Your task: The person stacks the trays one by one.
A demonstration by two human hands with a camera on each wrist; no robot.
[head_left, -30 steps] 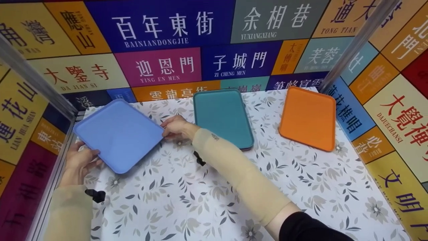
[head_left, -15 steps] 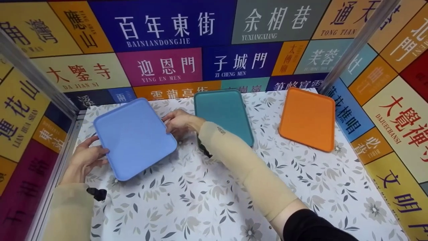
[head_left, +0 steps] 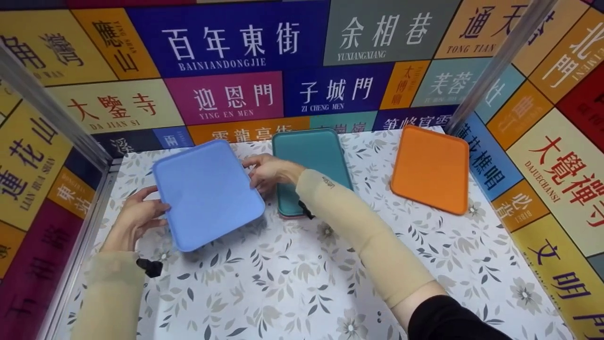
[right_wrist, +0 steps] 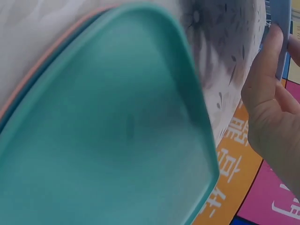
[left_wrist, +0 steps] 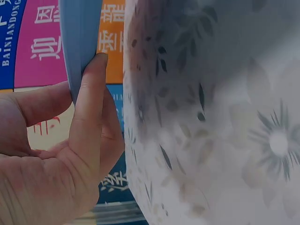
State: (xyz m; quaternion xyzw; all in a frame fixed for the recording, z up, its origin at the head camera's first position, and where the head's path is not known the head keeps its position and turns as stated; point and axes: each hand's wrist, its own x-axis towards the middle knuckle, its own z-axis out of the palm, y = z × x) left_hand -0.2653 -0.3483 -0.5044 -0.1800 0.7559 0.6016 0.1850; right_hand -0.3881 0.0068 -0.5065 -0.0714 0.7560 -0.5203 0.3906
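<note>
A light blue rectangular tray [head_left: 207,193] is held tilted above the table at the left in the head view. My left hand [head_left: 139,215] pinches its left edge between thumb and fingers, as the left wrist view shows with the tray's edge [left_wrist: 80,37]. On the opposite edge my right hand [head_left: 271,172] grips the tray, thumb on one face and fingers on the other. Just right of that hand lies a green tray [head_left: 314,160], partly covered by the right forearm. Under the green tray [right_wrist: 108,122], the right wrist view shows a dark blue rim and a pink rim [right_wrist: 51,58].
An orange tray [head_left: 430,170] lies on the table at the right. The table carries a white floral cloth [head_left: 264,283]. Printed panels [head_left: 226,47] with large characters rise behind and at both sides, with metal posts [head_left: 500,66] in the corners.
Both hands have carried the blue tray to the right, toward the green tray, turning it so its far corner swings right. The green and orange trays have stayed put.
</note>
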